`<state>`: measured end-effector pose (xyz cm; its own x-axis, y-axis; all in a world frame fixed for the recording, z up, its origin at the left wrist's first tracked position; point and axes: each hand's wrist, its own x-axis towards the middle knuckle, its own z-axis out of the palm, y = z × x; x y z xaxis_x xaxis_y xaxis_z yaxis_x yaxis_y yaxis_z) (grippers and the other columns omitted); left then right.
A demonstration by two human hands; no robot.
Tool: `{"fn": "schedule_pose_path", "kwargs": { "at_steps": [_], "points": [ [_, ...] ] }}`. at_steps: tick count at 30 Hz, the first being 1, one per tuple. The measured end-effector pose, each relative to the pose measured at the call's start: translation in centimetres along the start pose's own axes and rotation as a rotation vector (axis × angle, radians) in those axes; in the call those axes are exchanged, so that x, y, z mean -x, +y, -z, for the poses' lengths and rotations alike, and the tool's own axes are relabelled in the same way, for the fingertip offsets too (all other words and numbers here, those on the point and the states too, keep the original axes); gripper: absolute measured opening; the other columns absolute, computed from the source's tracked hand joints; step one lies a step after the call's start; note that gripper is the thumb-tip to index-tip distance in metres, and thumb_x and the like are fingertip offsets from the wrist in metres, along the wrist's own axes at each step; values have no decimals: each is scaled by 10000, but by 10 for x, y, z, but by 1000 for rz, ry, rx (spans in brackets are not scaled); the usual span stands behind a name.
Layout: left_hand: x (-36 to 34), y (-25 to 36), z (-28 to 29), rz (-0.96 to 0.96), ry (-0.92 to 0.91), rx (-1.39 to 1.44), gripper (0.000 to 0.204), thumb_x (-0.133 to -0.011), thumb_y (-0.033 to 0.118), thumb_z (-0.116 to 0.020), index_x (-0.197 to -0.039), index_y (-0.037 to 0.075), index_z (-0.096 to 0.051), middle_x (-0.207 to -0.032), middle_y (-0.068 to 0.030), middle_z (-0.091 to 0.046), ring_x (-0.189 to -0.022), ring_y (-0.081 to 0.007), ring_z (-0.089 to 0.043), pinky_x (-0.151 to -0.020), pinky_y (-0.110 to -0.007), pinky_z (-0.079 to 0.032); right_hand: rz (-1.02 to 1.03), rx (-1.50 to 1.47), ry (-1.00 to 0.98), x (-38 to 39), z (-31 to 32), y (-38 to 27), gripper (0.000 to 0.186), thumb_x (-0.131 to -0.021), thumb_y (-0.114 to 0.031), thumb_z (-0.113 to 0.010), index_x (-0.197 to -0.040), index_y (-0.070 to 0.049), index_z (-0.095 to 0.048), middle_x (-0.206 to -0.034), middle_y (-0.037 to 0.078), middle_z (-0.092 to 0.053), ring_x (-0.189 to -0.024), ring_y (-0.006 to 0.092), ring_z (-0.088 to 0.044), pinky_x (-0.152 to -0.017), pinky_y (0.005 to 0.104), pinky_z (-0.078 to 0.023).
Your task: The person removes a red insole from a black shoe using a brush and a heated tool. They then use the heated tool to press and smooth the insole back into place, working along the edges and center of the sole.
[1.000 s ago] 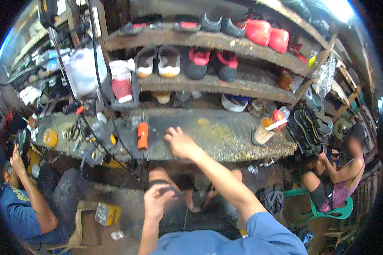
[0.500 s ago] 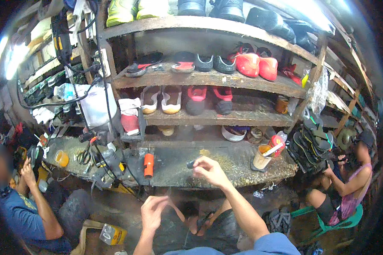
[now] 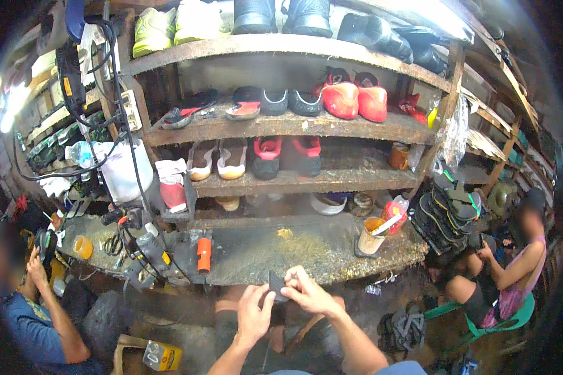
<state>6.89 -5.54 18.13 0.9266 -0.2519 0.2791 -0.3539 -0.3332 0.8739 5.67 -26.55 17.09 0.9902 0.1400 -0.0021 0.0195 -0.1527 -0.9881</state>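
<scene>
A small flat dark piece with a ribbed face (image 3: 276, 282) is held up between my two hands, just off the near edge of the workbench. My left hand (image 3: 254, 314) pinches its left side between thumb and fingers. From the right, my right hand (image 3: 309, 295) has its fingertips closed on the same piece and hides part of it. What the piece belongs to cannot be told. An orange-handled tool (image 3: 204, 254) lies on the bench beyond my left hand.
Shoes fill the wooden shelves (image 3: 294, 127) behind the worn bench (image 3: 331, 265). A cup with a white stick (image 3: 370, 239) stands at the bench's right. Cables and scissors (image 3: 112, 244) are at left. One person (image 3: 44, 319) sits left, another (image 3: 519, 269) right on a green chair.
My right hand has come back from over the bench with the dark piece. My left hand, empty before, has moved up and right and now grips it too. The view has shifted slightly.
</scene>
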Motion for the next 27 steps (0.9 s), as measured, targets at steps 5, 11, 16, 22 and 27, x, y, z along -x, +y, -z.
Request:
{"fn": "schedule_pose_path", "kwargs": {
  "at_steps": [5,11,16,22,27],
  "points": [
    [-36,14,10,30,99,15,400,-1012,50,-664,-1404,-31,-652,-1285,-232,-741,-1097,-375,-735,-996,-437,-573,48,-91,47,-2,4,6,349,-1111,-216,-688,-1382,-127,-487,-978,11,-646,-881,97,-564,-770,305,-479],
    [-184,88,86,-453,225,200,390,-1077,76,-665,-1457,-10,-664,-1269,-148,-755,-1076,-173,-731,-882,-345,-619,61,182,451,-46,51,38,299,-1041,-232,-747,-1284,-93,-641,-866,67,-719,-745,153,-646,-707,373,-556],
    [-345,148,115,-375,294,498,370,-1052,38,-645,-1411,-27,-705,-1315,-152,-734,-1076,-234,-761,-847,-362,-708,41,441,510,-57,53,73,187,-984,-235,-782,-1025,-54,-758,-874,131,-741,-744,210,-702,-717,378,-568],
    [-456,162,134,-233,311,-516,411,-858,279,-807,-1222,90,-838,-1123,-199,-824,-947,-315,-805,-873,-463,-647,368,758,524,-48,46,81,102,-914,-163,-774,-946,-75,-732,-855,113,-693,-892,362,-676,-860,492,-518],
    [-449,177,111,-198,421,-1206,483,-957,464,-723,-1302,128,-764,-1478,-211,-593,-1401,-406,-515,-1124,-648,-410,329,747,537,-50,45,83,127,-912,-190,-792,-949,-82,-737,-877,107,-712,-898,351,-688,-864,483,-520]
  ]
}}
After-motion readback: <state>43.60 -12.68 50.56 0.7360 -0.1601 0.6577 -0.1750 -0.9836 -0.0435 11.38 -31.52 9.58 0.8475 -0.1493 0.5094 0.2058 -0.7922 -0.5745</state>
